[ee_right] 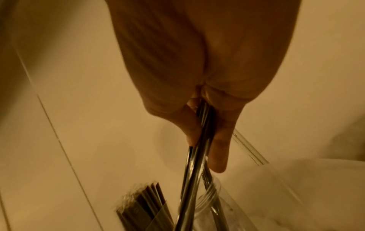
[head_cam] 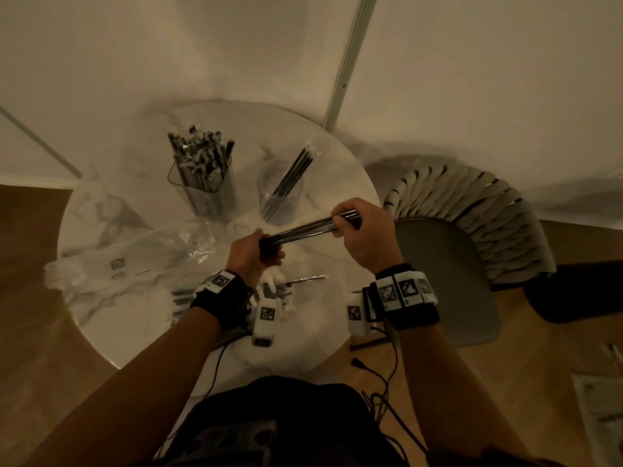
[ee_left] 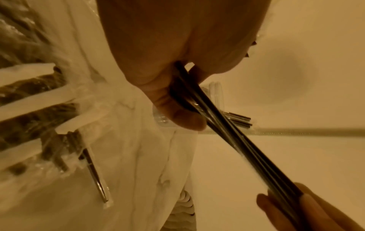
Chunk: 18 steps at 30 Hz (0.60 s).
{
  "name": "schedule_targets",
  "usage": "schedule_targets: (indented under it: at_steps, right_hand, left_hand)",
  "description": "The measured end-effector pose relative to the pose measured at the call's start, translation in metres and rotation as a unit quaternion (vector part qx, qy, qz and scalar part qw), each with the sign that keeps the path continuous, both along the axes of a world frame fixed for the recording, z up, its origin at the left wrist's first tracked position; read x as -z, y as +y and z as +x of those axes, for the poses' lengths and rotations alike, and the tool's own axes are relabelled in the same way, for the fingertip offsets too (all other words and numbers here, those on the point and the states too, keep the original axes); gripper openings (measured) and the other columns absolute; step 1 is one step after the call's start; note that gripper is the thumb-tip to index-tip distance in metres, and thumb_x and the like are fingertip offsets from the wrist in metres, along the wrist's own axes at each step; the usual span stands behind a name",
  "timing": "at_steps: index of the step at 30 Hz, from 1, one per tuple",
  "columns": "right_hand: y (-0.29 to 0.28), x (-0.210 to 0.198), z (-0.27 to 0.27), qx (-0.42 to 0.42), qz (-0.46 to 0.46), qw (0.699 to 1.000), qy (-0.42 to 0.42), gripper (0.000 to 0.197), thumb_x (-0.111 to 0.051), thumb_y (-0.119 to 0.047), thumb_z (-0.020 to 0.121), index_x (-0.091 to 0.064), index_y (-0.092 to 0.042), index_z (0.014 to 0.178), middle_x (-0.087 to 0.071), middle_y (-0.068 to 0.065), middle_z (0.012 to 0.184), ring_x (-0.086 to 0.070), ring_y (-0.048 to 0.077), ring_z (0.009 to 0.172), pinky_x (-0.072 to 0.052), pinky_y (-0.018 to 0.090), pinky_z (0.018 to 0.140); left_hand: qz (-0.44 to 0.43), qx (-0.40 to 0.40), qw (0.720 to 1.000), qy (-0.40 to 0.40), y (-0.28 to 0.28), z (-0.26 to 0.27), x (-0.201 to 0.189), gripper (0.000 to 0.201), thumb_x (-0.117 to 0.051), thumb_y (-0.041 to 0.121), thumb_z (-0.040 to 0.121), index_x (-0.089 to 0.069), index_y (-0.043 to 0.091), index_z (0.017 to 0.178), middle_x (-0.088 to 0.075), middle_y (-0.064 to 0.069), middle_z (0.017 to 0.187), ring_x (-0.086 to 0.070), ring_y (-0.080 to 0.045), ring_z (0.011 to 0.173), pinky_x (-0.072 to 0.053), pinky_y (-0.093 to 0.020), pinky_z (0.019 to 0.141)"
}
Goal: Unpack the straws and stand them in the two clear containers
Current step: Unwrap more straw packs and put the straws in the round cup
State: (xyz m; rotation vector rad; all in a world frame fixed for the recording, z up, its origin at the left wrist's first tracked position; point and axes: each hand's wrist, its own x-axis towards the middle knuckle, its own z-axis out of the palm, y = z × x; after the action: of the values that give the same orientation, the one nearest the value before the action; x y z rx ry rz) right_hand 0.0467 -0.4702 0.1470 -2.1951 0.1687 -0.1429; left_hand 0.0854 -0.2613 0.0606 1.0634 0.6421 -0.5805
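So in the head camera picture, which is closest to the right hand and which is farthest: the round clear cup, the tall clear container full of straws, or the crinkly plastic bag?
From the right hand:
1. Round clear cup, just beyond it.
2. Tall clear straw-filled container, farther left.
3. Crinkly plastic bag, far left on the table.

The left hand [head_cam: 256, 254] covers one end of the bundle of straws [head_cam: 305, 229], and the right hand [head_cam: 360, 234] covers part of the other end. How many straws are in it is too hard to count. More straws on the counter [head_cam: 303, 338] hide under the left wrist. In the right wrist view, the round container [ee_right: 209, 201] is blurry and cut off at the bottom edge.
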Motion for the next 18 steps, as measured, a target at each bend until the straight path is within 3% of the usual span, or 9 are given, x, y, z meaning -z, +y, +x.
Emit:
schedule_targets:
  at_steps: [2,5,7,10,12,16,18]
  right_hand:
    - [0.007,-0.003,0.002,-0.015,-0.011,1.0,-0.01,0.007,-0.064,-0.009,0.091,-0.067,-0.012,0.098,-0.07,0.0,0.086,-0.069,0.011,0.072,-0.058,0.022,0.071]
    - [0.017,-0.005,0.005,-0.033,-0.001,0.999,-0.012,0.014,-0.059,-0.014,0.096,-0.065,-0.01,0.108,-0.067,0.0,0.097,-0.066,0.012,0.078,-0.057,0.025,0.074]
    - [0.022,-0.007,0.006,-0.047,0.008,0.999,-0.006,0.017,-0.055,-0.013,0.099,-0.063,-0.007,0.113,-0.065,0.005,0.102,-0.063,0.01,0.077,-0.054,0.019,0.07]
    - [0.028,-0.008,0.005,-0.079,0.011,0.997,-0.025,0.015,-0.054,-0.003,0.096,-0.065,-0.004,0.106,-0.066,0.009,0.099,-0.062,0.008,0.071,-0.05,0.013,0.064]
    - [0.03,-0.009,0.006,-0.074,0.022,0.996,-0.033,0.014,-0.054,0.0,0.095,-0.067,-0.005,0.099,-0.067,0.009,0.095,-0.065,0.013,0.068,-0.051,0.015,0.063]
    - [0.035,-0.011,0.008,-0.062,0.036,0.996,-0.049,0.014,-0.055,0.001,0.094,-0.068,-0.004,0.096,-0.069,0.008,0.092,-0.068,0.016,0.068,-0.057,0.026,0.065]
    - [0.039,-0.012,0.007,-0.069,0.041,0.996,-0.042,0.013,-0.055,0.001,0.094,-0.067,-0.004,0.097,-0.069,0.007,0.091,-0.069,0.014,0.068,-0.058,0.026,0.067]
  left_hand:
    - [-0.009,-0.019,1.0,0.018,0.001,0.001,0.003,0.032,-0.036,0.019,0.106,-0.052,0.003,0.084,-0.056,-0.019,0.076,-0.059,-0.021,0.045,-0.046,-0.023,0.04]
    - [-0.027,-0.047,0.998,0.041,0.005,0.001,0.008,0.026,-0.037,0.012,0.105,-0.051,0.002,0.085,-0.054,-0.013,0.082,-0.053,-0.023,0.056,-0.042,-0.026,0.043]
    - [-0.031,-0.061,0.996,0.053,0.009,0.001,0.011,0.021,-0.036,0.007,0.104,-0.05,0.002,0.089,-0.056,-0.012,0.089,-0.049,-0.023,0.06,-0.04,-0.028,0.046]
    - [-0.033,-0.089,0.993,0.074,0.014,0.005,0.015,0.015,-0.035,0.002,0.102,-0.05,0.0,0.102,-0.056,-0.014,0.099,-0.049,-0.024,0.061,-0.042,-0.025,0.043]
    - [-0.039,-0.097,0.992,0.076,0.016,0.005,0.014,0.015,-0.039,0.002,0.102,-0.052,-0.001,0.095,-0.057,-0.014,0.093,-0.051,-0.023,0.058,-0.042,-0.024,0.043]
    - [-0.05,-0.105,0.99,0.079,0.016,0.007,0.012,0.022,-0.046,0.009,0.102,-0.051,0.003,0.082,-0.059,-0.012,0.06,-0.056,-0.015,0.041,-0.047,-0.024,0.046]
    - [-0.052,-0.108,0.989,0.09,0.016,0.008,0.012,0.026,-0.041,0.012,0.104,-0.047,0.005,0.08,-0.054,-0.012,0.058,-0.054,-0.016,0.038,-0.044,-0.022,0.042]
